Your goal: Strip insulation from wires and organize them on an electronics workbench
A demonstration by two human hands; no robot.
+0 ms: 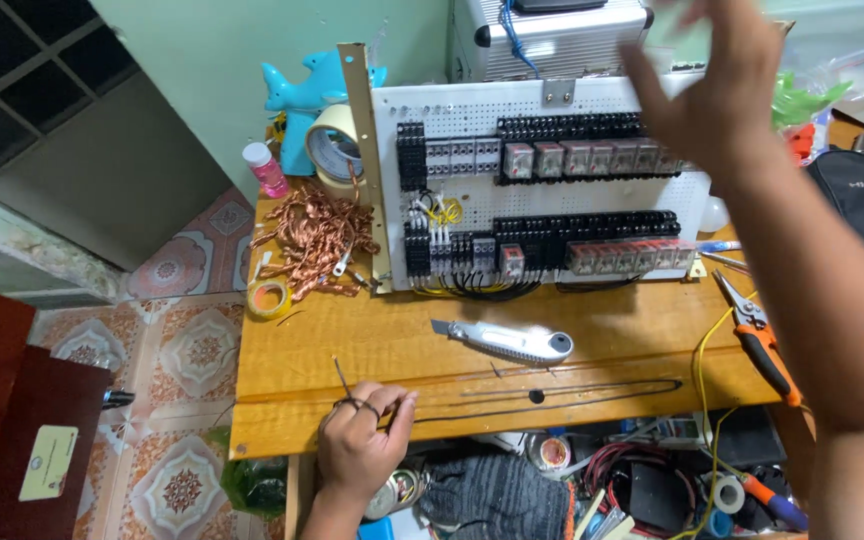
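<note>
Left hand (360,440) at the near edge of the wooden table (382,345), fingers curled and pinched on a thin black wire (552,392) that runs rightward along the table front in a long narrow loop; right hand (707,95) raised in the air before the white perforated panel (542,190), fingers spread wide, holding nothing, blurred. Panel stands upright, fitted with rows of black terminal blocks and clear relays. Silver utility knife (507,342) lies on the table between panel and wire. Orange-handled pliers (764,345) at the right edge. Tangle of copper wire (314,240) and masking tape roll (332,148) at the left
</note>
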